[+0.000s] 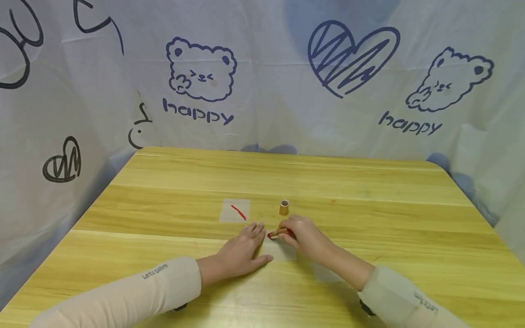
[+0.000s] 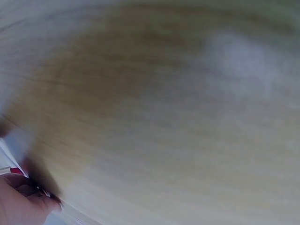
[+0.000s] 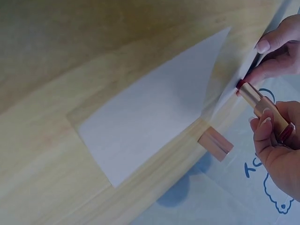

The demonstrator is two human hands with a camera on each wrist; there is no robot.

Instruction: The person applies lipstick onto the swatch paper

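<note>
A gold lipstick (image 1: 280, 232) with a red tip is pinched by my right hand (image 1: 305, 237). The tip touches or nearly touches a thin pale square of paper (image 1: 285, 253) on the table. My left hand (image 1: 243, 253) lies over the left side of that paper, fingers and thumb extended. Behind the hands stands the lipstick's cap (image 1: 284, 208), its hollow end upward. Another pale square (image 1: 225, 214), bearing a red slanted line (image 1: 239, 212), lies beyond my left fingers. The right wrist view shows the lipstick (image 3: 260, 105) beside the left hand (image 3: 276, 56).
A further pale square (image 1: 326, 273) lies partly beneath my right forearm, and looks large in the right wrist view (image 3: 154, 110). The wood-grain table (image 1: 164, 200) has rounded far corners. White cloth (image 1: 270, 118) with drawn bears and hearts hangs around it.
</note>
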